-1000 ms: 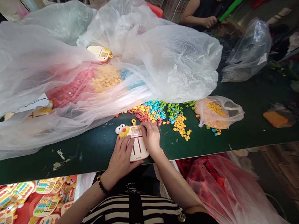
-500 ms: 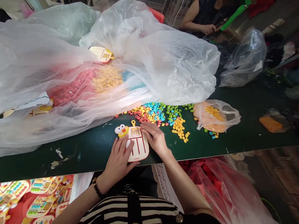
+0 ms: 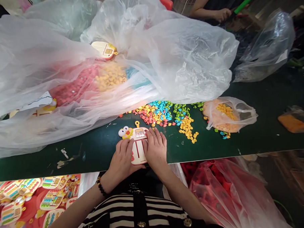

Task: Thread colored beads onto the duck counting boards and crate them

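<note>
A cream toy board (image 3: 141, 153) with a red rim, dark red slots, a small window and a yellow big-eyed duck head (image 3: 126, 132) lies at the table's front edge. My left hand (image 3: 120, 157) grips its left side, the fingers bent over the edge. Red pieces show in the board beside those fingertips. My right hand (image 3: 157, 148) is closed over the right side, its thumb on the face and its fingertips by a bit of red near the window. Beyond the board is a pile of small coloured pieces (image 3: 164, 113), red, yellow, blue and green.
Large clear plastic bags (image 3: 185, 65) cover the back of the green table (image 3: 93, 153). A small bag of yellow pieces (image 3: 227, 115) sits to the right. Finished-looking toy boards (image 3: 52, 199) fill the lower left. A red-filled bag (image 3: 216, 192) stands lower right. Another person's hand (image 3: 223, 15) holds something green.
My right hand has come down and inward over the board's right side. My left hand has shifted slightly, and red pieces now show beside it. The view has moved a little.
</note>
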### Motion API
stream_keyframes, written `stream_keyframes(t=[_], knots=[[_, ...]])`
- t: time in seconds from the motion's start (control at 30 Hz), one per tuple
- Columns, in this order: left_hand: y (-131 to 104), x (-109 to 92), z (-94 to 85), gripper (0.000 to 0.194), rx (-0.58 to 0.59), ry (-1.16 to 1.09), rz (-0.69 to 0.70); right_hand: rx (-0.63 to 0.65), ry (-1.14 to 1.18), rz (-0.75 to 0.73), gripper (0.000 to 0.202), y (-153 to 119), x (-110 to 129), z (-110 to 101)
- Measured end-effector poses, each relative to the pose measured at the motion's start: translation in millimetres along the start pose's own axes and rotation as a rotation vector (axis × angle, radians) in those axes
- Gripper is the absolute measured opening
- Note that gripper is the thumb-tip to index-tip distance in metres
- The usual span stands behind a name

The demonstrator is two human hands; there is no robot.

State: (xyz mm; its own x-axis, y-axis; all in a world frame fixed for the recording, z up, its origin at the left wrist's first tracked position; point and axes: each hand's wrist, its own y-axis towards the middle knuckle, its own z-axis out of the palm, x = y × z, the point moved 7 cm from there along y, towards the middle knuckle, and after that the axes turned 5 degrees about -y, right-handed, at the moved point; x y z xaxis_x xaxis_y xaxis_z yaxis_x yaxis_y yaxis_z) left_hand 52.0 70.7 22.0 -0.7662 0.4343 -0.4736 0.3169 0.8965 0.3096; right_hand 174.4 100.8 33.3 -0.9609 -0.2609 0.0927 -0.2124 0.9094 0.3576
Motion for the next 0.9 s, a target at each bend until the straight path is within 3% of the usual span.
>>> stream_keyframes(t=[0.17, 0.3, 0.4, 0.53, 0.77, 0.9], knots=[[7, 2, -13.3, 0.091, 0.143, -0.044, -0.010, -0.002, -0.025, -0.011, 0.028, 1, -1, 0], [-8, -8, -18.1, 0.078, 0.223, -0.080, 0.071, -0.030, 0.005, 0.014, 0.027, 1, -2, 0], [-25, -16, -15.8, 0.064, 0.149, -0.151, 0.158, -0.048, 0.031, 0.048, 0.029, -2, -3, -3], [-31, -4, -12.2, 0.069, -0.024, -0.153, 0.034, 0.006, 0.080, 0.062, 0.034, -15, 7, -9], [-26, 11, -9.1, 0.074, -0.042, -0.261, -0.047, 0.103, 0.331, -0.061, 0.040, -11, 47, -4], [-26, 15, -11.5, 0.081, -0.043, -0.256, -0.081, 0.071, 0.532, -0.160, 0.036, -1, 47, -10]])
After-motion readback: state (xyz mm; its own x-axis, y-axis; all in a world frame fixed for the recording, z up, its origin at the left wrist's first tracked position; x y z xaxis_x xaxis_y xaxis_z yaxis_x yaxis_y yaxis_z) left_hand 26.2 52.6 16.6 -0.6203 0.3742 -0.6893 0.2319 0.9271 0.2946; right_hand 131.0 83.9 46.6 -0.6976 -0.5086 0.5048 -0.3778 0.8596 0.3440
